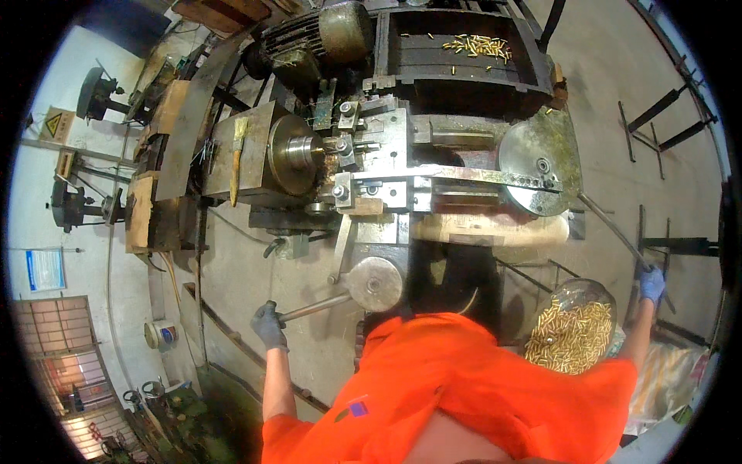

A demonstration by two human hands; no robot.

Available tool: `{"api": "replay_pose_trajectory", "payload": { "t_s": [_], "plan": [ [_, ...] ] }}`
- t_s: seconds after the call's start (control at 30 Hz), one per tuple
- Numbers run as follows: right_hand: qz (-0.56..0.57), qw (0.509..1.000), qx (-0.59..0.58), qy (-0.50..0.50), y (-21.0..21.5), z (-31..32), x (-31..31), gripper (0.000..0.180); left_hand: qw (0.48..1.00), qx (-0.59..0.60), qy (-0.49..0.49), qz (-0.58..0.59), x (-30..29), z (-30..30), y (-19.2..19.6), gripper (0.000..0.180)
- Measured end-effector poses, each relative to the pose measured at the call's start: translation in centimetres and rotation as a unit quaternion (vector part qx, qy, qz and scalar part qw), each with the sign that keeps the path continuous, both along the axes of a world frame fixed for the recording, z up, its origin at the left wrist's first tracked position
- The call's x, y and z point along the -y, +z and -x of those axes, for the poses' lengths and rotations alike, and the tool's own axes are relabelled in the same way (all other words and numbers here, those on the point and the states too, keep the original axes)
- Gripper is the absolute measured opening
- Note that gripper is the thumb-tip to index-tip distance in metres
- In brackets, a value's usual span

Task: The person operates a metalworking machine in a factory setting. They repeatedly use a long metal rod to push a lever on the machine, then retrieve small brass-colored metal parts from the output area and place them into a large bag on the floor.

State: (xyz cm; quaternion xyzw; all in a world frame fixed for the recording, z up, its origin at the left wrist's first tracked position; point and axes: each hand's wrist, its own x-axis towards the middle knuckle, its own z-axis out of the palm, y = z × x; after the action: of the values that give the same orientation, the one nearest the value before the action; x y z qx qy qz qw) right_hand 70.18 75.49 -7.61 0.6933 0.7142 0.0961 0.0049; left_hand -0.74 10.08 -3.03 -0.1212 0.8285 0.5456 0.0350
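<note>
Left hand (269, 326), dark glove, is wrapped round the outer end of the left lever (315, 307); right hand (651, 284), blue glove, is closed on the end of the right lever (616, 230). Finger detail under both palms is hidden. Landmark: the steel slide (396, 147) mid-machine. Left lever lies on its near side, out to the left, rooted in a small round disc (376, 284); right lever lies well to its right, running from beside a large round plate (533, 166). Both bars look like solid metal: stiff, not fragile, probably heavy if loose, yet fixed at the inner end, so the hand likely feels turning resistance more than weight. Smooth shafts may slip if oily; gloves should help. Best hold seems the far tip, where leverage is greatest. Near side of the slide, to the right: a bowl (593, 289) of small brass pieces (568, 340), each probably light, hard and slick, easier scooped than pinched. Just left of the slide, the round chuck (297, 155); farther left, a brush (238, 158) atop the housing. Beyond the slide, a dark tray (417, 63) with more brass pieces; beyond it to the left, a grimy motor (325, 37).
</note>
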Motion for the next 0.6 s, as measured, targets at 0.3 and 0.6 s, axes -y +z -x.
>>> {"api": "replay_pose_trajectory", "payload": {
  "t_s": [0.3, 0.6],
  "plan": [
    [0.006, 1.0, 0.004, -0.028, 0.0, 0.3, 1.6, 0.029, 1.0, -0.018, -0.006, 0.017, 0.1, -0.5, 0.1, 0.008],
    [0.001, 0.997, 0.039, -0.06, 0.6, 1.6, 3.1, 0.032, 1.0, -0.016, 0.017, 0.003, -1.0, -1.3, 1.3, 0.009]
  ]
}}
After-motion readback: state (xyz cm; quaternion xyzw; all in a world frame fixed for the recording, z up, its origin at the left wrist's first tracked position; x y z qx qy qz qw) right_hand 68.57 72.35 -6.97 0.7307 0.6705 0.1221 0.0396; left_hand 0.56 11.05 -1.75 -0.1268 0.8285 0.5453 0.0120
